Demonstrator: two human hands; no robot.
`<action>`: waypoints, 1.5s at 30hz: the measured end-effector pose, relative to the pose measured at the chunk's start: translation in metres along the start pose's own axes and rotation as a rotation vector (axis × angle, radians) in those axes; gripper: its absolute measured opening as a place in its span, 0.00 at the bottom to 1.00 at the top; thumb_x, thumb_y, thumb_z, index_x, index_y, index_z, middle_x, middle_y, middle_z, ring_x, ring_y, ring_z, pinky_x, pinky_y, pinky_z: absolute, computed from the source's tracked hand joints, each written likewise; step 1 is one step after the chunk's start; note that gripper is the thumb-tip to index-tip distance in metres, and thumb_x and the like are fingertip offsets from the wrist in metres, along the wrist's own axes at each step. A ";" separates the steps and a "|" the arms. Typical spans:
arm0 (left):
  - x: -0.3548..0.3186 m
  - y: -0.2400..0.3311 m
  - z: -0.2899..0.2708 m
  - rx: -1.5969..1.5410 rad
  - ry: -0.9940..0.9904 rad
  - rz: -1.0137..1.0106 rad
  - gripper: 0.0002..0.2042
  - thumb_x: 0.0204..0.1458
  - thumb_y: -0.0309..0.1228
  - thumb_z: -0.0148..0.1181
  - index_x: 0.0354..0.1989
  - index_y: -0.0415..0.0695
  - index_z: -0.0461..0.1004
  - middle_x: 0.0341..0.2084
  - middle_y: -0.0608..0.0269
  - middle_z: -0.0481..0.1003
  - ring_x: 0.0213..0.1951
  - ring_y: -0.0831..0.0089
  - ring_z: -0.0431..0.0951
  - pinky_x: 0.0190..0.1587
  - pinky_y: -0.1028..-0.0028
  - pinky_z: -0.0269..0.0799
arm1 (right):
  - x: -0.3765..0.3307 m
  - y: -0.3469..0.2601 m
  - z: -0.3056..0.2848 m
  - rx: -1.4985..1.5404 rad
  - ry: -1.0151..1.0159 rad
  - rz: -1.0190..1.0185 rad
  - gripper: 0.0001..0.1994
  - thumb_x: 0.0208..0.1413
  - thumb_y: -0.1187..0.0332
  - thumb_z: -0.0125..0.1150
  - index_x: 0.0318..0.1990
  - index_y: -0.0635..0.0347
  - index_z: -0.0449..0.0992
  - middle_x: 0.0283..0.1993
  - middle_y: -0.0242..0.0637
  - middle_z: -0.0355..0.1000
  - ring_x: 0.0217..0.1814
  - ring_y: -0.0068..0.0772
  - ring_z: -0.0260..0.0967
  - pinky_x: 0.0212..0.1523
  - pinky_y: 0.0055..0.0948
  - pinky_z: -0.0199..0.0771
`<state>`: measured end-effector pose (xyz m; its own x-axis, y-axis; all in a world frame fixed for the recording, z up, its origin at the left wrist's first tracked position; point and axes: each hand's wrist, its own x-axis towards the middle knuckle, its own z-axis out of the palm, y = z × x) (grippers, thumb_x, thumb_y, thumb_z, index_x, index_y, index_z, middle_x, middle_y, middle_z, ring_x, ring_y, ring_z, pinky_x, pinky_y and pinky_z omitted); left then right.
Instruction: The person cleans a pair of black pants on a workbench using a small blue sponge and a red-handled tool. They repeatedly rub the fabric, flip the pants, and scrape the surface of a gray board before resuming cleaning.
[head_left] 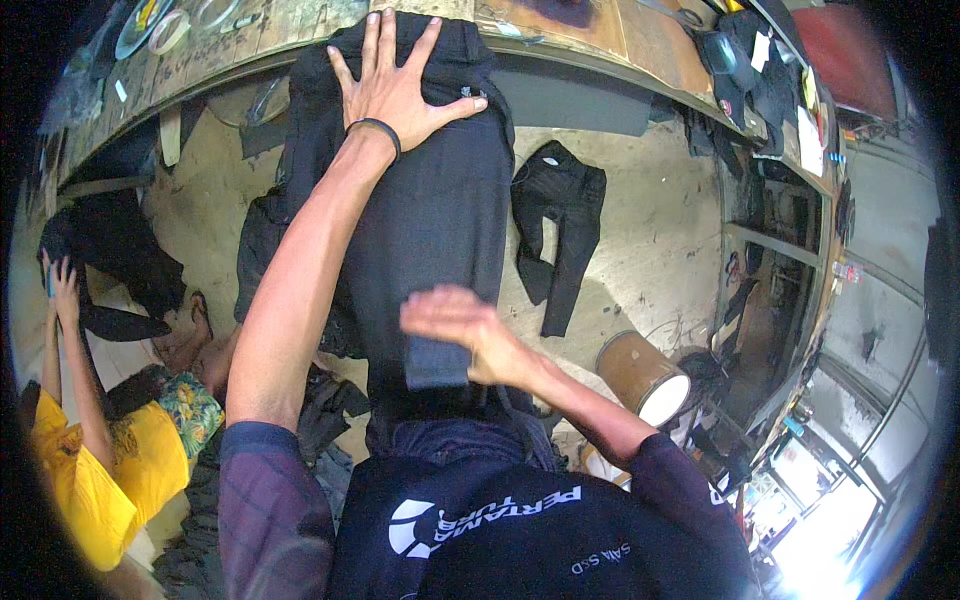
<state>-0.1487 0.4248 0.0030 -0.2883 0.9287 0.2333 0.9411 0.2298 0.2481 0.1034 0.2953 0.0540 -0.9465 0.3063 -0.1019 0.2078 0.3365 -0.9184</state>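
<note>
Upper centre: your left hand (395,90), fingers splayed flat, is pinning the dark trousers (430,220) on the workbench (560,40). Your right hand (465,330), open, gripping nothing, is smoothing the leg; next, probably folding.

Pretty cluttered workshop here. A long wooden workbench (300,30) runs across the top, worn and scuffed, with tape rolls (168,32) and odd bits near its left end. Below it the concrete floor (650,220) is dusty and stained, with a dark pair of trousers (558,235) lying flat on it and a round cardboard drum (643,377) tipped over nearby. On the right there's open metal shelving (790,250), and strong daylight (830,520) floods in at the lower right corner.
</note>
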 end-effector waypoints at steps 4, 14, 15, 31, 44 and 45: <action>0.000 -0.005 0.010 0.001 -0.001 0.019 0.60 0.40 0.83 0.61 0.83 0.69 0.54 0.85 0.47 0.39 0.85 0.52 0.35 0.77 0.26 0.26 | 0.015 0.003 -0.030 -0.004 0.230 -0.078 0.35 0.40 0.78 0.67 0.64 0.58 0.81 0.73 0.44 0.73 0.78 0.51 0.66 0.80 0.51 0.62; 0.002 0.005 -0.007 -0.001 0.047 0.029 0.51 0.49 0.75 0.63 0.81 0.67 0.58 0.84 0.50 0.44 0.84 0.52 0.40 0.77 0.27 0.34 | -0.007 0.015 -0.005 -0.007 0.249 -0.025 0.37 0.38 0.76 0.72 0.65 0.58 0.80 0.71 0.46 0.75 0.78 0.50 0.67 0.79 0.51 0.62; 0.002 0.006 -0.011 0.022 -0.070 0.016 0.54 0.49 0.77 0.59 0.83 0.64 0.55 0.84 0.46 0.41 0.84 0.51 0.36 0.77 0.27 0.29 | -0.005 0.016 -0.002 -0.102 0.350 -0.013 0.38 0.39 0.75 0.73 0.66 0.58 0.80 0.72 0.46 0.74 0.78 0.50 0.67 0.80 0.51 0.62; 0.008 0.010 -0.029 0.049 -0.293 0.061 0.59 0.51 0.83 0.47 0.85 0.55 0.47 0.85 0.45 0.36 0.85 0.50 0.29 0.76 0.26 0.17 | 0.055 -0.013 0.039 0.052 0.144 -0.118 0.36 0.38 0.79 0.67 0.64 0.61 0.81 0.70 0.46 0.76 0.77 0.49 0.68 0.79 0.51 0.62; -0.166 0.050 -0.126 -0.104 -0.458 0.055 0.36 0.59 0.50 0.65 0.77 0.55 0.66 0.81 0.50 0.54 0.82 0.51 0.50 0.77 0.28 0.37 | -0.011 0.013 0.056 -0.738 0.983 0.251 0.45 0.40 0.80 0.70 0.74 0.53 0.69 0.65 0.54 0.65 0.74 0.62 0.58 0.76 0.60 0.55; -0.172 0.046 -0.121 -0.107 -0.517 0.085 0.44 0.56 0.56 0.64 0.81 0.57 0.59 0.83 0.50 0.49 0.83 0.53 0.48 0.76 0.25 0.32 | 0.002 0.017 0.050 -0.710 0.991 0.286 0.45 0.40 0.80 0.70 0.74 0.52 0.68 0.65 0.55 0.65 0.74 0.62 0.59 0.76 0.59 0.55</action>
<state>-0.0774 0.2405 0.0881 -0.0617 0.9711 -0.2303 0.9262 0.1418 0.3495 0.0930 0.2575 0.0192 -0.3166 0.8814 0.3505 0.7541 0.4580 -0.4707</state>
